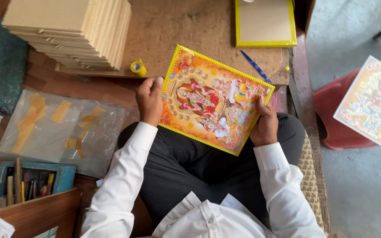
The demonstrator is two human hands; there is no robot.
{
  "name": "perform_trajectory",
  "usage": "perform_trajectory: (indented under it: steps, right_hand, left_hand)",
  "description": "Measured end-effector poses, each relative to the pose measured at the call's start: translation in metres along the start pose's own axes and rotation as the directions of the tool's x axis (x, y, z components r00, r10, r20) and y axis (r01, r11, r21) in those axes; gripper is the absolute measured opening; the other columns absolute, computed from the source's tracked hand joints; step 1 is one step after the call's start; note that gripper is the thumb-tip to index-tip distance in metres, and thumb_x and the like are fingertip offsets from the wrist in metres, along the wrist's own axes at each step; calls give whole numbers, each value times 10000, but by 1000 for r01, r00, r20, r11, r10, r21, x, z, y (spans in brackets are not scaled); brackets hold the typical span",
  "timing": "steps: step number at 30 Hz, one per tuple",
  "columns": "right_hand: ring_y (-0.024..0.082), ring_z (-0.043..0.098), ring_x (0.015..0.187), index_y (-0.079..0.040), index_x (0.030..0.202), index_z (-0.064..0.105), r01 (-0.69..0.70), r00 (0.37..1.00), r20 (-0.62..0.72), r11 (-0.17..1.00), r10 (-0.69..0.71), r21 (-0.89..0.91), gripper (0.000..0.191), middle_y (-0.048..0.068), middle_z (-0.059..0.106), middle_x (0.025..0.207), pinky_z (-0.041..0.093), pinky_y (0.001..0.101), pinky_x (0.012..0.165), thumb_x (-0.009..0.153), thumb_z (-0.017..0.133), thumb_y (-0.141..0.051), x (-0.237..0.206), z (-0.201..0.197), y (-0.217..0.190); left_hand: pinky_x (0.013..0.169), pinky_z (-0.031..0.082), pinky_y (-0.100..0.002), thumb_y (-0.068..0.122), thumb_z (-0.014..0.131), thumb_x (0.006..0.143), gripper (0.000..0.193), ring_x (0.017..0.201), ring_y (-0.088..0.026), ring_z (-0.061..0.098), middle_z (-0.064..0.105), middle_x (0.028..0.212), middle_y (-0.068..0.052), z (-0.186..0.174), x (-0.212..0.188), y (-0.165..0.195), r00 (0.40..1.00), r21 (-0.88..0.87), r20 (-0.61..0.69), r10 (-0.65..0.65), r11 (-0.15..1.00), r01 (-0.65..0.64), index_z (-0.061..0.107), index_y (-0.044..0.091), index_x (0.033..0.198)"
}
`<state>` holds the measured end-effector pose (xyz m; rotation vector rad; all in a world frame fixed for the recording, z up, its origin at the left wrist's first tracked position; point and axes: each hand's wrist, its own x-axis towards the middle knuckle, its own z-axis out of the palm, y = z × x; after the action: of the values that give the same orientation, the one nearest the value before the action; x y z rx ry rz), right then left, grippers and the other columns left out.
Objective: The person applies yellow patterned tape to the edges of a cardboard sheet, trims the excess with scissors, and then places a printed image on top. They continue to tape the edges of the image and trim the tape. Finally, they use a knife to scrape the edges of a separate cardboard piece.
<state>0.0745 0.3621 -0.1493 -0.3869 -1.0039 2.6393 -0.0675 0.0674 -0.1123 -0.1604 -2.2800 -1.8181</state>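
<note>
Hands close on opposite edges as we hold the colourful picture board (212, 101), already yellow-bordered: left hand (150, 100), right hand (265, 124); yellow tape roll (138, 67) lies far left, unused.

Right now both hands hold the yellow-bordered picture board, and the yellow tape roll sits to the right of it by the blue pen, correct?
Not quite. In the head view the yellow tape roll sits left of the yellow-bordered picture board, beside the stacked boards. The blue pen lies right. The left hand and right hand do hold the board.
</note>
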Motion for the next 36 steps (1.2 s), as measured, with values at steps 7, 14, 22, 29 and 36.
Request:
perform_trajectory:
  steps: [7, 14, 22, 29, 36]
  right_hand:
    - [218, 680, 1135, -16, 1294, 624, 36, 999, -6, 999, -36, -35, 299, 96, 692, 1276, 541, 410, 1015, 1076, 552, -208, -3, 7, -2]
    - [233, 683, 1117, 3, 1279, 622, 86, 996, -12, 996, -86, -27, 299, 110, 697, 1254, 548, 416, 997, 1072, 565, -203, -5, 8, 0]
    - [278, 693, 1146, 0, 1317, 576, 179, 952, -283, 966, -121, 189, 357, 135, 681, 1293, 565, 442, 1009, 1009, 525, -173, 36, -4, -16]
    - [281, 690, 1049, -6, 1249, 599, 69, 924, -382, 986, -5, 155, 274, 128, 694, 1147, 587, 476, 952, 999, 594, -117, 118, -55, -54]
    - [279, 708, 954, 49, 1203, 579, 1, 874, -487, 1000, 3, 8, 283, 146, 679, 1068, 623, 436, 889, 937, 659, -2, 186, -84, -79]
  left_hand:
    - [699, 511, -244, 139, 757, 938, 225, 738, -75, 621, 734, 888, -41, -7, 8, -7, 922, -302, 307, -235, 895, 328, 744, -72, 1013]
    - [758, 543, -286, 171, 782, 920, 330, 811, -157, 669, 747, 980, -134, -9, 23, -20, 879, -335, 367, -303, 839, 429, 728, -115, 1076]
    - [1104, 475, -380, 308, 773, 925, 779, 1348, -226, 534, 521, 1496, -157, 76, -14, -10, 976, -215, 209, -54, 971, 100, 401, -46, 1511]
    - [979, 547, -333, -58, 646, 872, 564, 1110, -200, 679, 693, 1260, -154, 198, -7, -23, 881, -544, 446, -160, 733, 408, 505, -102, 1417]
    - [856, 561, -337, -95, 589, 865, 507, 983, -188, 683, 718, 1152, -130, 271, 76, -36, 823, -550, 523, -221, 651, 524, 564, -93, 1372]
